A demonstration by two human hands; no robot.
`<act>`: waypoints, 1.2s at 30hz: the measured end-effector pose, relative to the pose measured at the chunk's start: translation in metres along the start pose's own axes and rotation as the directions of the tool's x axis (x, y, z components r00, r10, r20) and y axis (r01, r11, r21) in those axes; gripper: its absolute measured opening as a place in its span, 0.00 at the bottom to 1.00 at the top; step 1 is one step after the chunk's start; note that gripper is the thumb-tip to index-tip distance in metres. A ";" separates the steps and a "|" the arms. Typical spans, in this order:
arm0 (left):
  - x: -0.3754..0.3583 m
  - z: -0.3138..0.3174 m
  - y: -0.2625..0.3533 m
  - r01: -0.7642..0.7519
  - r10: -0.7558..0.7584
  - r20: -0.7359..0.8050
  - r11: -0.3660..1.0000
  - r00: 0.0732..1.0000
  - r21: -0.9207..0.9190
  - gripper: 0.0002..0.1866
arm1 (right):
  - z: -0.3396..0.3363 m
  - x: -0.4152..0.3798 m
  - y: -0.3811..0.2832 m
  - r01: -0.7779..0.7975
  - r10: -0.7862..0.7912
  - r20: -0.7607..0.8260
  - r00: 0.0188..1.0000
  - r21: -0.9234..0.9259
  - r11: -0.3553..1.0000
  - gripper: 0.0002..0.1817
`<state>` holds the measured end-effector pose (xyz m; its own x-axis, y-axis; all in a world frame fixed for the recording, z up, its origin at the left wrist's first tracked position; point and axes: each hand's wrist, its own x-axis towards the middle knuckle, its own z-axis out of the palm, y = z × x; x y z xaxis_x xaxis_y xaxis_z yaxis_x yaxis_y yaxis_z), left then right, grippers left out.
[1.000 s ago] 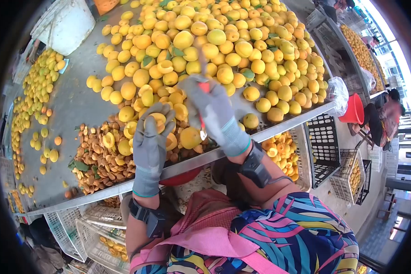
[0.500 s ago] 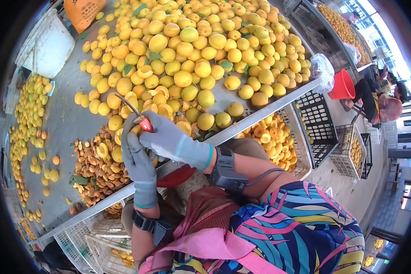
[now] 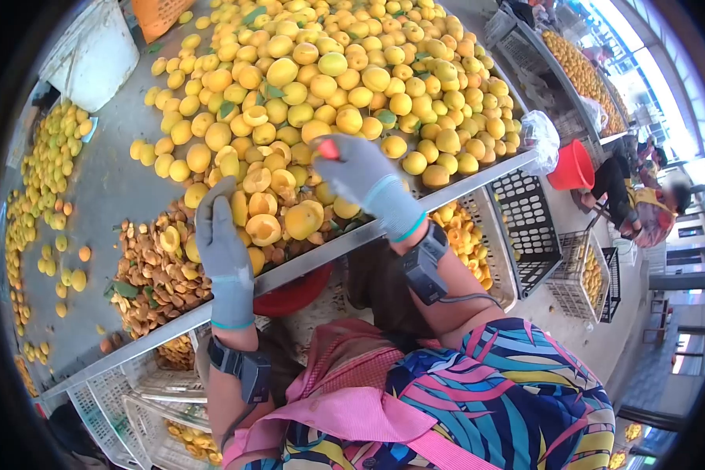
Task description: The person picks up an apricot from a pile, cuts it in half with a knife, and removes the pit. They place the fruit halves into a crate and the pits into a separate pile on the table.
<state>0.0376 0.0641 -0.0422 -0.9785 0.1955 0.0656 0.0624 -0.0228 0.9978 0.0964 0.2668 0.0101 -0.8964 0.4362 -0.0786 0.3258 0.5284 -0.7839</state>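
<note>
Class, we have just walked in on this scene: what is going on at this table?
A person in grey gloves works at a metal table heaped with yellow apricots. The right hand grips a red-handled tool above split apricot halves. The left hand rests at the table's near edge beside a halved fruit. A pile of brown pits lies to the left. A crate of halves sits below the table edge.

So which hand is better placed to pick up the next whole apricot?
Probably the left hand: it rests open beside the fruit, while the right hand is closed around the red-handled tool.
</note>
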 end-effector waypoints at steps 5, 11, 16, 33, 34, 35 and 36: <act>0.003 0.011 0.001 0.048 -0.050 -0.003 0.974 0.999 -0.223 0.15 | -0.019 0.009 0.029 -0.147 0.153 -0.011 0.988 -0.351 0.925 0.14; 0.000 0.012 0.005 0.093 -0.068 0.097 0.955 0.993 -0.281 0.16 | -0.004 0.018 0.046 -0.131 0.183 0.059 0.981 -0.490 0.862 0.21; -0.005 0.011 0.020 0.172 -0.139 0.162 0.961 0.977 -0.218 0.19 | -0.015 0.004 0.024 -0.158 0.152 0.067 0.986 0.098 0.983 0.23; -0.008 0.002 0.016 0.492 -0.203 0.449 0.407 0.870 -0.770 0.24 | 0.016 -0.039 -0.041 -0.184 -0.013 0.277 0.961 0.671 0.718 0.21; -0.008 0.001 0.017 0.486 -0.199 0.445 0.412 0.873 -0.771 0.24 | 0.021 -0.043 -0.039 -0.179 -0.020 0.277 0.961 0.674 0.717 0.21; -0.008 0.001 0.017 0.499 -0.192 0.461 0.338 0.866 -0.798 0.23 | 0.026 -0.047 -0.040 -0.075 -0.081 0.212 0.974 0.636 0.768 0.20; -0.009 0.001 0.018 0.510 -0.184 0.476 0.261 0.860 -0.820 0.23 | 0.028 -0.051 -0.043 0.030 -0.146 0.150 0.978 0.589 0.808 0.20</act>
<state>0.0473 0.0628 -0.0250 -0.7590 0.6394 -0.1228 -0.6441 -0.7098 0.2852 0.1195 0.2011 0.0304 -0.9692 0.2400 -0.0550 0.0594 0.0113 -0.9982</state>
